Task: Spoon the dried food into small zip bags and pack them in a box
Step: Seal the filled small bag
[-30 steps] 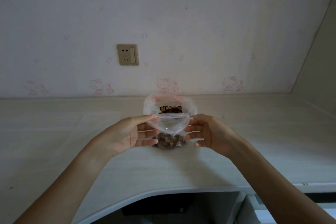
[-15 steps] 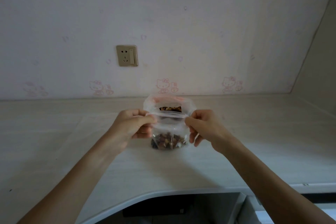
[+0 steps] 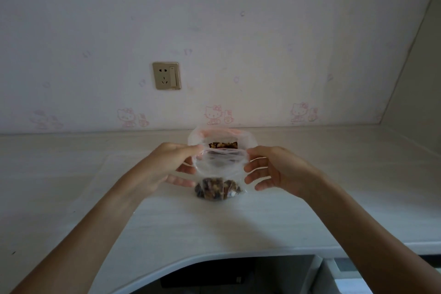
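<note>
We held the small zip bag (image 3: 220, 169) upright on the desk (image 3: 238, 222), dried food (image 3: 217, 188) in its bottom. Left hand (image 3: 167, 164) and right hand (image 3: 272, 169) each pinched a top corner, other fingers loosely spread.

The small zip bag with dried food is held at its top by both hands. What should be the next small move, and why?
Probably press the zip strip closed from one end to the other. The zip bag already has dried food at its bottom, the left hand and right hand each pinch a top corner, and the mouth between them looks wrinkled, not yet flat.
</note>
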The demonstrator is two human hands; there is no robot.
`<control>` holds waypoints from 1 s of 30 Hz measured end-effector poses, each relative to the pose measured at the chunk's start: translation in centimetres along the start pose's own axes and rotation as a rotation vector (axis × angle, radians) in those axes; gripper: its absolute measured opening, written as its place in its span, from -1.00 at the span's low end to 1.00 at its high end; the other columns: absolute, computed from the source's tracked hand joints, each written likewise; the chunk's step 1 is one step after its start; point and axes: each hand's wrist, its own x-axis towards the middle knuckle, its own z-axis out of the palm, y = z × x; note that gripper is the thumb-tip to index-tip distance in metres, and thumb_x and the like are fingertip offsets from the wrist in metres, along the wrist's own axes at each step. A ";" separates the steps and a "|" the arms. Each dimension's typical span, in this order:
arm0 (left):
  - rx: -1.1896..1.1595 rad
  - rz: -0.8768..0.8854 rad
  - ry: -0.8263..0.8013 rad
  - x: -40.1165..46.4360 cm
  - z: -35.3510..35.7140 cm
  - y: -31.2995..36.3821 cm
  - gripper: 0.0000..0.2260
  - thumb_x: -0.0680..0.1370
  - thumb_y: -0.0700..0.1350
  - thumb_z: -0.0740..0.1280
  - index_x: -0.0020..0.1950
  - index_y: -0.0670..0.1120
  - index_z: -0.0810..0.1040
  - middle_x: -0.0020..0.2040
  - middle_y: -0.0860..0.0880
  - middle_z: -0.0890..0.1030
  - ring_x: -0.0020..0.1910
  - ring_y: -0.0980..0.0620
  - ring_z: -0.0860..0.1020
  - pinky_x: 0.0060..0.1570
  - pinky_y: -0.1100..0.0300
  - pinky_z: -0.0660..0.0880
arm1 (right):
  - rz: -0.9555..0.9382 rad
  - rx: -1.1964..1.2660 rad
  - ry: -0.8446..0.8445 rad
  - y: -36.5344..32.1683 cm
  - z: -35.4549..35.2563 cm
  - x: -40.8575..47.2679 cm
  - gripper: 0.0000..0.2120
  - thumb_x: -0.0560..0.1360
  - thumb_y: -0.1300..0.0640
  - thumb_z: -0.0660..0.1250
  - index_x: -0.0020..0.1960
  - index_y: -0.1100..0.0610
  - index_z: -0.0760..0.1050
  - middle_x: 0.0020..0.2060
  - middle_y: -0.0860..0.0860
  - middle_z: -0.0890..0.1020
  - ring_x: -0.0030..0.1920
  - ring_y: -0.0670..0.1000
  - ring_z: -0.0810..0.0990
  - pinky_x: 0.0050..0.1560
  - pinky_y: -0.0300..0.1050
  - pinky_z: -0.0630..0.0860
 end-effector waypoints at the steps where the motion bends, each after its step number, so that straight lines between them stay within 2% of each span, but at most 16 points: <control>1: -0.099 -0.033 -0.084 -0.1 -0.3 -0.1 -0.74 0.52 0.06 0.52 0.02 -0.11 0.79 -0.04 -0.10 0.70 -0.13 -0.02 0.71 -0.16 -0.02 0.69 | 0.014 0.048 -0.017 0.2 -0.2 0.1 -0.82 0.66 0.12 0.27 0.08 0.23 0.55 -0.17 0.15 0.70 -0.21 0.15 0.73 -0.37 -0.07 0.61; 4: -0.282 -0.103 -0.313 -0.3 -0.5 -0.2 -0.71 0.49 0.01 0.53 0.14 -0.12 0.76 0.10 -0.13 0.73 0.04 -0.08 0.73 -0.11 0.03 0.69 | 0.023 0.155 -0.056 0.6 -0.3 0.4 -0.84 0.66 0.17 0.26 0.01 0.19 0.60 -0.17 0.13 0.71 -0.21 0.11 0.73 -0.39 -0.10 0.59; 6: -0.329 -0.098 -0.361 -0.2 -0.2 -0.3 -0.69 0.48 -0.03 0.53 0.18 -0.14 0.75 0.10 -0.12 0.73 0.03 -0.06 0.73 -0.12 0.07 0.68 | 0.028 0.203 -0.075 0.6 -0.2 0.5 -0.89 0.63 0.19 0.31 0.00 0.18 0.61 -0.18 0.12 0.70 -0.22 0.10 0.73 -0.41 -0.12 0.58; 9: -0.351 -0.061 -0.349 -0.1 0.3 -0.5 -0.69 0.45 -0.04 0.54 0.16 -0.09 0.76 0.02 -0.05 0.74 -0.05 0.02 0.74 -0.16 0.14 0.68 | 0.038 0.219 -0.093 0.6 0.2 0.8 -0.94 0.60 0.20 0.38 -0.03 0.17 0.60 -0.23 0.09 0.68 -0.25 0.06 0.72 -0.42 -0.15 0.58; 12: -0.396 -0.053 -0.289 0.0 0.8 -0.5 -0.81 0.37 -0.08 0.56 -0.04 -0.03 0.80 -0.16 0.01 0.73 -0.23 0.11 0.71 -0.27 0.18 0.67 | 0.013 0.180 -0.096 0.5 0.3 0.8 -0.94 0.55 0.19 0.45 -0.06 0.17 0.61 -0.27 0.07 0.63 -0.28 0.04 0.68 -0.41 -0.15 0.58; 15: -0.396 -0.042 -0.211 0.1 0.5 0.1 -0.86 0.27 -0.15 0.60 -0.20 -0.03 0.76 -0.27 -0.01 0.69 -0.37 0.13 0.66 -0.36 0.22 0.64 | -0.079 -0.027 0.003 -0.1 0.4 0.5 -0.90 0.52 0.20 0.49 -0.06 0.24 0.63 -0.27 0.09 0.62 -0.25 0.06 0.69 -0.35 -0.10 0.61; 17: -0.292 -0.024 -0.146 0.1 0.3 0.9 -0.82 0.29 -0.23 0.61 -0.20 -0.04 0.69 -0.31 -0.04 0.68 -0.41 0.11 0.64 -0.39 0.23 0.62 | -0.173 -0.192 0.120 -0.7 0.6 0.1 -0.90 0.52 0.26 0.46 -0.10 0.29 0.60 -0.31 0.12 0.62 -0.30 0.09 0.70 -0.36 -0.06 0.62; 20: 0.009 0.099 0.067 0.2 0.3 2.4 -0.77 0.42 -0.42 0.51 -0.22 -0.11 0.61 -0.37 -0.08 0.63 -0.49 0.11 0.59 -0.46 0.22 0.59 | -0.389 -0.524 0.291 -1.6 1.7 -0.3 -0.75 0.47 0.30 0.42 -0.31 0.16 0.43 -0.49 0.04 0.55 -0.47 0.06 0.63 -0.46 -0.03 0.59; 22: 0.377 0.325 0.271 0.4 0.7 3.2 -0.77 0.39 -0.42 0.46 -0.29 -0.09 0.62 -0.46 0.02 0.60 -0.52 0.12 0.60 -0.44 0.29 0.56 | -0.557 -0.919 0.442 -2.0 2.6 -0.3 -0.69 0.39 0.26 0.37 -0.38 0.05 0.28 -0.53 -0.06 0.44 -0.51 0.01 0.45 -0.49 -0.15 0.36; 24: 0.766 0.513 0.380 0.1 1.3 3.8 -0.76 0.34 -0.36 0.45 -0.33 -0.02 0.60 -0.45 0.13 0.57 -0.42 0.22 0.58 -0.40 0.40 0.43 | -0.621 -1.170 0.507 -2.5 3.5 -0.5 -0.72 0.36 0.21 0.34 -0.35 0.05 0.24 -0.47 -0.07 0.41 -0.47 -0.04 0.34 -0.45 -0.16 0.18; 26: 0.927 0.526 0.372 0.1 1.9 4.1 -0.74 0.38 -0.31 0.46 -0.28 0.05 0.54 -0.30 0.16 0.56 -0.30 0.20 0.55 -0.38 0.35 0.38 | -0.577 -1.183 0.483 -2.8 3.6 -0.4 -0.76 0.39 0.18 0.34 -0.31 0.02 0.29 -0.41 -0.04 0.49 -0.43 0.02 0.45 -0.46 -0.14 0.24; 28: 0.928 0.454 0.322 0.4 1.9 4.4 -0.80 0.48 -0.16 0.49 -0.23 0.06 0.53 -0.24 0.11 0.59 -0.35 0.13 0.59 -0.44 0.32 0.38 | -0.457 -0.946 0.399 -3.4 3.2 -0.4 -0.87 0.45 0.20 0.36 -0.20 0.08 0.41 -0.34 0.06 0.60 -0.43 0.09 0.62 -0.51 -0.07 0.48; 30: 0.760 0.358 0.254 0.6 1.8 4.6 -0.82 0.52 0.01 0.52 -0.20 0.00 0.59 -0.28 0.10 0.61 -0.43 0.10 0.64 -0.49 0.29 0.50 | -0.296 -0.631 0.296 -3.8 2.6 -0.5 -0.92 0.53 0.20 0.38 -0.05 0.18 0.49 -0.28 0.14 0.65 -0.46 0.07 0.67 -0.46 -0.05 0.61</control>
